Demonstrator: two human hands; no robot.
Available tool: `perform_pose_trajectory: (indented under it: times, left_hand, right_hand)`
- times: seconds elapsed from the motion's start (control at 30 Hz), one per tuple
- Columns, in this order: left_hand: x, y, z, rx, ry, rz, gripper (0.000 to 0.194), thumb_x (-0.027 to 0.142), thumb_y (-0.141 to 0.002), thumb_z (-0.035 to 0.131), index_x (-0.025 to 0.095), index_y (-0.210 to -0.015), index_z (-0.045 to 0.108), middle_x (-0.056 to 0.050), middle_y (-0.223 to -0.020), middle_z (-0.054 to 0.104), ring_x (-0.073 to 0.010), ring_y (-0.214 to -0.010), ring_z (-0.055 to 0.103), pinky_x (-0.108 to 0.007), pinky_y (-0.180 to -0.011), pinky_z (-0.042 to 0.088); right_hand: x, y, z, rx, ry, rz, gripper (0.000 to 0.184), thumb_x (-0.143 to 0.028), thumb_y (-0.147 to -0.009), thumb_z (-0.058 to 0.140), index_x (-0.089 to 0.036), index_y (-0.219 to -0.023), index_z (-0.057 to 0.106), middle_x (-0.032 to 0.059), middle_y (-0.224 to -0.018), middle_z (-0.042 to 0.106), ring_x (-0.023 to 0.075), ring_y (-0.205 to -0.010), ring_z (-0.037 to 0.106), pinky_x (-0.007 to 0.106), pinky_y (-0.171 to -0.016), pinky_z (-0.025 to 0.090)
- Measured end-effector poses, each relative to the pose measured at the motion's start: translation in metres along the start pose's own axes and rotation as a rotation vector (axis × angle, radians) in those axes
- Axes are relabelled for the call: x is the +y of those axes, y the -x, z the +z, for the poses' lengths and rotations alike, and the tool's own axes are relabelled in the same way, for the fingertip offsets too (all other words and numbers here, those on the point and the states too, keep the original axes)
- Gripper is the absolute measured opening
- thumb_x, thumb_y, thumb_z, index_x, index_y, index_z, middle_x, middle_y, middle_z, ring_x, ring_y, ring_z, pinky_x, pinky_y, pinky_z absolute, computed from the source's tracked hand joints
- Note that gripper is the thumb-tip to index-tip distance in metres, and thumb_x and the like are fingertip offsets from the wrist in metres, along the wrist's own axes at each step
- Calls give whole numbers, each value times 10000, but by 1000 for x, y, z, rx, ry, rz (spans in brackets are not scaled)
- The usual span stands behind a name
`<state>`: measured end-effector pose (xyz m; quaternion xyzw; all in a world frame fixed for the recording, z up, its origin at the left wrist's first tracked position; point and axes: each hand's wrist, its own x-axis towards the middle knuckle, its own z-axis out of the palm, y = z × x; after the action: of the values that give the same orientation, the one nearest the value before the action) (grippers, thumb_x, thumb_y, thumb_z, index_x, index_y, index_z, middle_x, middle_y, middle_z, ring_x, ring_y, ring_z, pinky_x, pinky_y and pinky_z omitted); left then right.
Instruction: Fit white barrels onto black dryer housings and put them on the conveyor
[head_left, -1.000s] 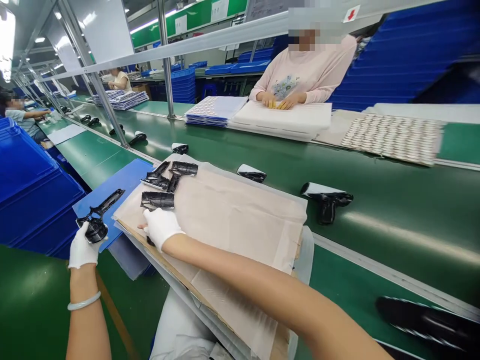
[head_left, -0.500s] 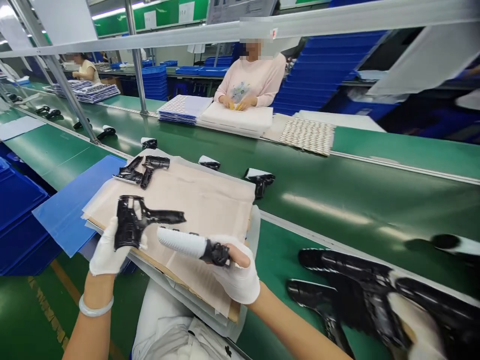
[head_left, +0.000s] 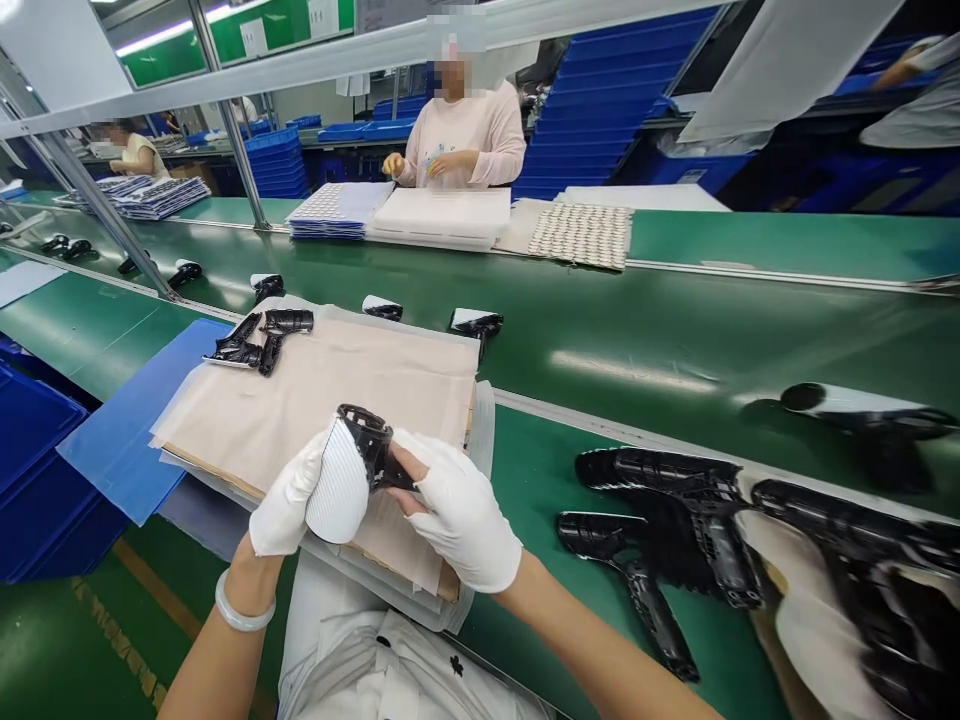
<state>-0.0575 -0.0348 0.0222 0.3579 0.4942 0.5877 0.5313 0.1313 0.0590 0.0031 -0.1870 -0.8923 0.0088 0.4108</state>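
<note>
Both my gloved hands meet over the near edge of a stack of beige paper-covered boards (head_left: 360, 370). My left hand (head_left: 289, 500) and my right hand (head_left: 457, 510) are closed on one assembly: a black plastic shell (head_left: 371, 445) pressed against a white ribbed shell (head_left: 339, 485). A few more black shells (head_left: 255, 340) lie at the far left corner of the boards.
A green conveyor belt (head_left: 675, 330) carries black-and-white assembled housings (head_left: 476, 322). Black shells (head_left: 660, 530) pile at the right. A blue sheet (head_left: 142, 400) lies left. A person in pink (head_left: 465, 130) works across the belt beside white trays (head_left: 442, 212).
My hands came together: the black shell from my left hand and the white ribbed shell from my right are now joined in front of me. The view shifted right.
</note>
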Motion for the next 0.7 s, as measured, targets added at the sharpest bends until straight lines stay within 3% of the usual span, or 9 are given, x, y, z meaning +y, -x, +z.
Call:
perform_pose_trajectory:
  times: [0.1, 0.2, 0.3, 0.37, 0.4, 0.47, 0.53, 0.6, 0.7]
  left_hand:
    - [-2, 3, 0, -15, -22, -24, 655, 662, -936, 439, 210, -1387, 586, -119, -1332, 667, -335, -1302, 572, -482, -1116, 461]
    - [0, 8, -2, -47, -85, 57, 761, 743, -894, 406, 217, -1427, 541, -118, -1420, 594, -352, -1385, 481, -507, -1188, 367]
    - [10, 12, 4, -100, -176, 171, 1070, 821, -630, 680, 197, -1476, 474, -149, -1481, 514, -436, -1417, 401, -553, -1219, 304]
    - [17, 13, 12, -107, -221, 198, 1252, 698, -464, 872, 193, -1511, 408, -171, -1473, 507, -473, -1383, 426, -587, -1199, 325]
    - [19, 12, 18, -84, -248, 211, 1269, 644, -452, 906, 190, -1517, 389, -176, -1467, 509, -472, -1368, 444, -591, -1188, 337]
    - [20, 10, 27, -14, -298, 257, 1112, 624, -585, 861, 181, -1498, 406, -175, -1455, 518, -434, -1365, 461, -565, -1180, 346]
    - [17, 8, 30, 42, -296, 274, 819, 594, -783, 731, 182, -1444, 479, -158, -1431, 549, -375, -1376, 469, -509, -1175, 359]
    - [11, 7, 27, 41, -141, 218, 643, 568, -878, 635, 205, -1398, 532, -130, -1397, 593, -324, -1354, 506, -445, -1151, 394]
    - [2, 5, 14, -35, 260, -4, 752, 740, -843, 532, 210, -1376, 557, -132, -1294, 673, -339, -1205, 626, -462, -1011, 512]
  right_hand:
    - [1, 2, 1, -62, -59, 77, 375, -220, -948, 520, -146, -1314, 557, 152, -1115, 723, 267, -983, 697, 394, -812, 584]
    - [0, -2, -2, -210, -248, 254, 335, -277, -947, 508, -152, -1247, 593, 125, -985, 727, 277, -897, 684, 406, -755, 561]
    - [-3, -8, -3, -428, -636, 506, 277, -396, -952, 464, -171, -1017, 611, 83, -900, 704, 233, -817, 653, 356, -710, 532]
    - [-9, -11, -3, -502, -871, 635, 346, -509, -936, 446, -189, -859, 549, 54, -827, 667, 196, -752, 618, 321, -677, 511]
    - [-12, -13, -3, -516, -956, 698, 387, -566, -921, 439, -198, -822, 509, 37, -780, 639, 183, -703, 599, 310, -644, 500]
    - [-18, -15, -2, -500, -1036, 837, 423, -623, -903, 416, -211, -827, 468, 13, -716, 593, 170, -622, 576, 302, -583, 484]
    - [-21, -18, -1, -415, -945, 936, 379, -589, -899, 422, -216, -864, 478, 17, -719, 605, 186, -631, 602, 312, -581, 492]
    - [-20, -19, 0, -297, -726, 947, 298, -514, -862, 507, -219, -905, 518, 44, -796, 661, 222, -750, 655, 333, -651, 519]
    - [-16, -17, 0, -223, -415, 915, 291, -411, -779, 644, -218, -979, 557, 74, -901, 712, 256, -846, 691, 344, -690, 538]
